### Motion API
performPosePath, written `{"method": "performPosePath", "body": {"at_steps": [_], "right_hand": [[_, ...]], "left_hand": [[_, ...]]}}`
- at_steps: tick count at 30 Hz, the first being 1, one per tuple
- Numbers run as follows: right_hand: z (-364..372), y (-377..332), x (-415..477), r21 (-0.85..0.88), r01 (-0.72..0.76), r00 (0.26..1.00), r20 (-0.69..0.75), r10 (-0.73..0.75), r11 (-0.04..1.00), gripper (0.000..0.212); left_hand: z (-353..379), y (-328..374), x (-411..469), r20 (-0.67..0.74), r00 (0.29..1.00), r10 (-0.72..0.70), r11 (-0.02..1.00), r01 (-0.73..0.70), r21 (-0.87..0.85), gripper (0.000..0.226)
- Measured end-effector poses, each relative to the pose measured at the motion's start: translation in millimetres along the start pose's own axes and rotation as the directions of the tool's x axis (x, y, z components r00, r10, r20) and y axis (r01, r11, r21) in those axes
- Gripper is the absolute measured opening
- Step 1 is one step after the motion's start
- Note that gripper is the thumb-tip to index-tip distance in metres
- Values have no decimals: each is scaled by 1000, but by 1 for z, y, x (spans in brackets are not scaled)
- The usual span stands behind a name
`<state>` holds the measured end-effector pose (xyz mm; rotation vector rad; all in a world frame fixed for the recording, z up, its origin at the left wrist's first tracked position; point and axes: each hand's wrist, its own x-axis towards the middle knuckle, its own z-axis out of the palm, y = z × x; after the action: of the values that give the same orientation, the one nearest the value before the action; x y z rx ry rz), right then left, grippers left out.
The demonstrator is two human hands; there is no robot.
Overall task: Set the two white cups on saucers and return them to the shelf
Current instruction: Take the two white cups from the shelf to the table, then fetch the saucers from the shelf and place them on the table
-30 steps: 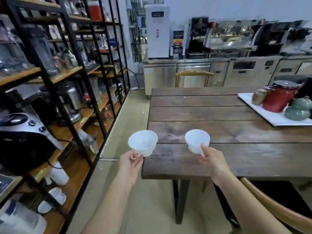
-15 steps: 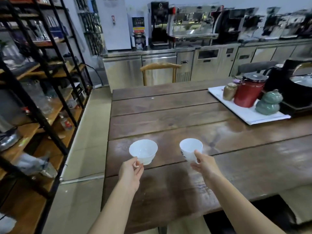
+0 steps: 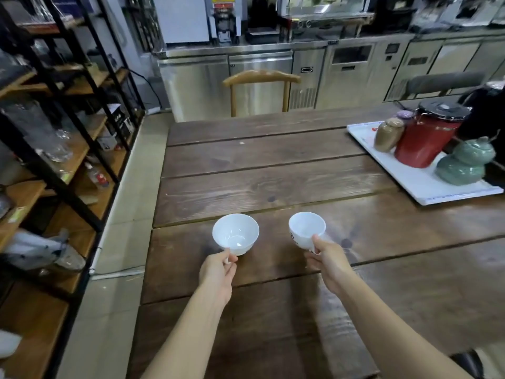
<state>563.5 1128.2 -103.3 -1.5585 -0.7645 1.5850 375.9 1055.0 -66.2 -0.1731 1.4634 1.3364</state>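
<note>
I hold two empty white cups over the dark wooden table (image 3: 273, 173). My left hand (image 3: 217, 272) pinches the handle of the wider left cup (image 3: 235, 233). My right hand (image 3: 326, 259) grips the handle of the right cup (image 3: 306, 229), which has a small dark mark on its side. Both cups are upright, close above the tabletop or just touching it; I cannot tell which. No saucers are in view. The black-framed shelf (image 3: 68, 149) with wooden boards stands along the left.
A white tray (image 3: 426, 187) at the table's right carries a red pot (image 3: 426, 138), a brown jar (image 3: 388, 134) and a green lidded pot (image 3: 464, 164). A wooden chair (image 3: 261, 77) stands at the far end. Steel counters with machines line the back wall.
My view has swung right, away from the shelf and over the table. Both hands with their cups have come from the table's near left corner to above the tabletop.
</note>
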Motion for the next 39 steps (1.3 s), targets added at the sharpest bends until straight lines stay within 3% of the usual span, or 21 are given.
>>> {"method": "performPosePath", "body": {"at_steps": [2, 6, 11, 22, 25, 28, 31, 34, 36, 39], "right_hand": [[1, -2, 7, -16, -17, 1000, 9, 17, 1000, 37], [0, 1, 19, -72, -20, 1000, 9, 20, 997, 40], [-6, 9, 26, -91, -50, 998, 24, 52, 995, 24], [-20, 15, 19, -251, -107, 992, 43, 121, 962, 29], [-23, 13, 17, -326, -38, 999, -2, 39, 945, 35], [-29, 10, 8, -542, 114, 985, -48, -167, 833, 45], [-24, 1, -13, -651, 261, 947, 29, -320, 713, 55], [-5, -5, -60, -726, 485, 854, 271, -444, 487, 67], [4, -9, -68, -736, 549, 811, 355, -465, 396, 74], [36, -3, -105, -685, 693, 688, 535, -490, 226, 75]], "left_hand": [[4, -3, 0, -23, 1000, 0, 1000, 0, -7, 26], [8, -12, 9, -44, 999, -28, 1000, 28, -6, 25], [7, -27, 14, -16, 1000, -15, 999, 15, 34, 23], [-1, -45, 1, 68, 997, -26, 963, 7, 269, 26], [-6, -44, -7, 64, 998, 1, 960, -19, 280, 34], [-15, -44, -16, 26, 996, 86, 924, -90, 371, 53], [-31, -40, -26, 13, 949, 316, 770, -264, 581, 52], [-74, -34, -44, 80, 813, 576, 458, -402, 793, 61], [-83, -28, -47, 132, 740, 659, 232, -367, 901, 67], [-129, -20, -70, 111, 660, 743, 156, -332, 930, 71]]}}
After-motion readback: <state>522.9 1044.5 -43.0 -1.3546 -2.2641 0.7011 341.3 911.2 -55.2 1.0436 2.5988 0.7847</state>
